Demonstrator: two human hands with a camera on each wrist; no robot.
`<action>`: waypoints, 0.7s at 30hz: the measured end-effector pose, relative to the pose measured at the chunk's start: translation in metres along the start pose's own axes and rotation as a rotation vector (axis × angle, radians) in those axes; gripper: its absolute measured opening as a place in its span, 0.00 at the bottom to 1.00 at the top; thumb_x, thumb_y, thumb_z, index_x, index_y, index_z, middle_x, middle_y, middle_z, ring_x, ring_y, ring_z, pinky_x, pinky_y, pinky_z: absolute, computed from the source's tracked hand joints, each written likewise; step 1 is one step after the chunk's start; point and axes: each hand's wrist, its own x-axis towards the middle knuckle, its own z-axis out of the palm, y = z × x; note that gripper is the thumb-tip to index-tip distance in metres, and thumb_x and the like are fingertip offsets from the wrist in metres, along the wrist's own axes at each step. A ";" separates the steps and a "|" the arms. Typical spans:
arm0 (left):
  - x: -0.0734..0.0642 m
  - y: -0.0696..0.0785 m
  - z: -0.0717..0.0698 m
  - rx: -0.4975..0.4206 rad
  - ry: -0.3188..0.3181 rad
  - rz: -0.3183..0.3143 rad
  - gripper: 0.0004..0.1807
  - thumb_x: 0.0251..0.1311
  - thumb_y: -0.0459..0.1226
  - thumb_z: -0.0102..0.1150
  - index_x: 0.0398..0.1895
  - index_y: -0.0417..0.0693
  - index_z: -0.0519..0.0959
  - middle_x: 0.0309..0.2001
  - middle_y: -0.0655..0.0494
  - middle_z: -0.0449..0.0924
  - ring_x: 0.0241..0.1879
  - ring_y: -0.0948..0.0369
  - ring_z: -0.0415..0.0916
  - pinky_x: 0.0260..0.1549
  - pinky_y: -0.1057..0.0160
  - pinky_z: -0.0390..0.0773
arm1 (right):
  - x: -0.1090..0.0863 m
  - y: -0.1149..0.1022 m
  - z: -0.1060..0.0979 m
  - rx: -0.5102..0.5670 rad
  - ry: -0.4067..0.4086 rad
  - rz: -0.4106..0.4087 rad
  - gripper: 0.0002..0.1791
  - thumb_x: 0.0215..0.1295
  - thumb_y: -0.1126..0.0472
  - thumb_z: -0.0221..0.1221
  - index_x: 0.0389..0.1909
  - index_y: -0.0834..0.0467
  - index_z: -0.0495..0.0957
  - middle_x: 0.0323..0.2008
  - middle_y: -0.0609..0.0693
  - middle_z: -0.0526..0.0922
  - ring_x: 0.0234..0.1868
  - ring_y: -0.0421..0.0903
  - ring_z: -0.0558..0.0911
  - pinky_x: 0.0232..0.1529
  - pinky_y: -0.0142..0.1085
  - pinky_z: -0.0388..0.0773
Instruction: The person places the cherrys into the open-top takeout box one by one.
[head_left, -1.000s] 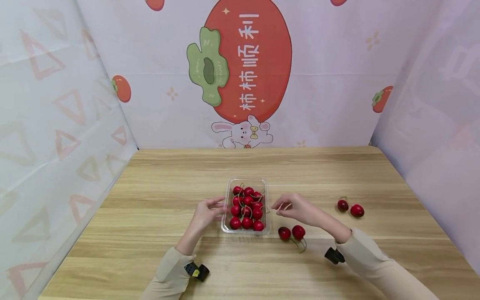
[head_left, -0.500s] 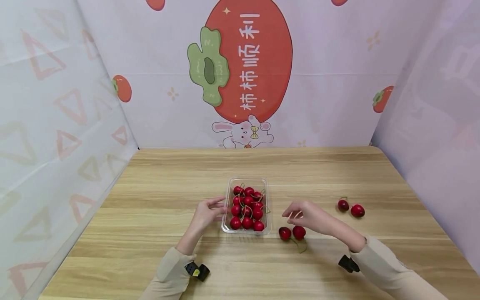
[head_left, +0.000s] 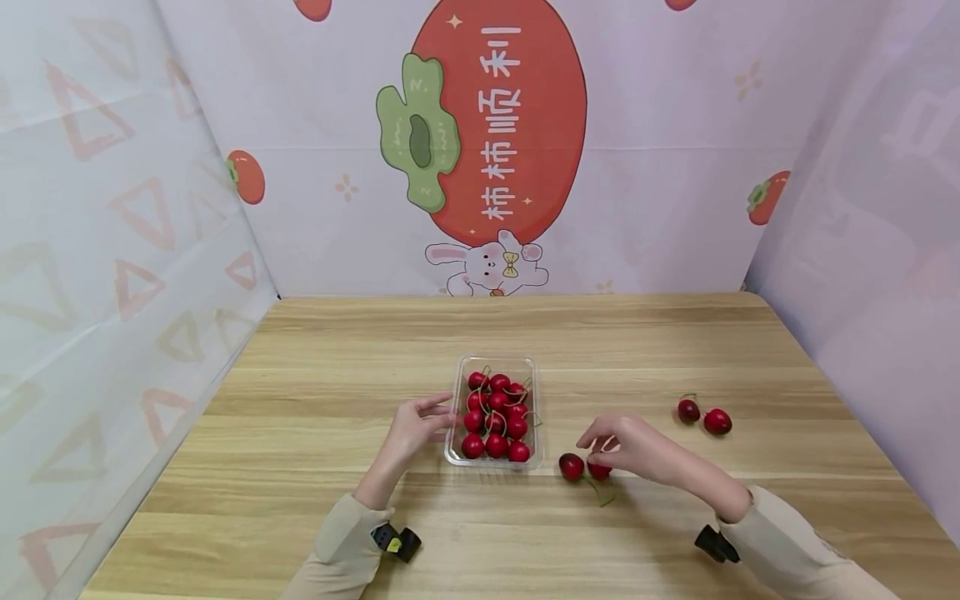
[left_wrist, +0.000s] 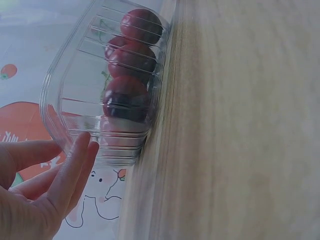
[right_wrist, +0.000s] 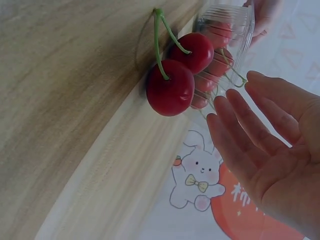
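A clear plastic box (head_left: 498, 466) holds several red cherries (head_left: 497, 445) with green stems. My left hand (head_left: 411, 427) has its fairly straight fingers against the box's left side; in the left wrist view the fingertips (left_wrist: 84, 140) lie at the ribbed wall near one corner. To the right of the box, a pair of cherries (right_wrist: 170, 88) lies on the table, their stems meeting at one end. My right hand (head_left: 633, 450) hangs over this pair, fingers loosely bent and nothing between them. In the head view its fingertips partly cover the right cherry (head_left: 600, 472).
Farther right on the wooden table (head_left: 360, 333) lie a dark cherry (head_left: 687, 410) and a brighter red cherry (head_left: 717, 422). Printed cloth (head_left: 645, 167) hangs behind the table and along both sides.
My right hand has moved from beside the box's right edge, rightward and toward me, to over the near pair of cherries. The left hand stays at the box.
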 end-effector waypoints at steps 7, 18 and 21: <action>0.000 -0.001 0.000 -0.012 0.000 -0.005 0.20 0.51 0.22 0.54 0.50 0.29 0.71 0.39 0.33 0.77 0.35 0.46 0.78 0.32 0.58 0.82 | -0.007 0.000 0.002 0.010 -0.017 0.018 0.08 0.52 0.65 0.61 0.35 0.60 0.79 0.32 0.47 0.81 0.34 0.42 0.78 0.35 0.33 0.80; 0.001 -0.001 0.000 -0.015 -0.003 -0.010 0.20 0.51 0.22 0.54 0.50 0.29 0.70 0.40 0.33 0.76 0.36 0.46 0.78 0.32 0.57 0.82 | -0.017 0.002 0.005 -0.009 -0.024 0.009 0.08 0.51 0.65 0.61 0.35 0.60 0.79 0.33 0.46 0.81 0.35 0.39 0.78 0.35 0.33 0.79; -0.001 0.000 0.000 -0.012 -0.003 -0.006 0.20 0.51 0.22 0.54 0.51 0.28 0.70 0.40 0.32 0.76 0.36 0.46 0.78 0.33 0.57 0.82 | -0.021 0.004 0.006 -0.009 -0.032 0.000 0.09 0.52 0.66 0.61 0.35 0.59 0.79 0.34 0.46 0.81 0.36 0.39 0.77 0.36 0.32 0.79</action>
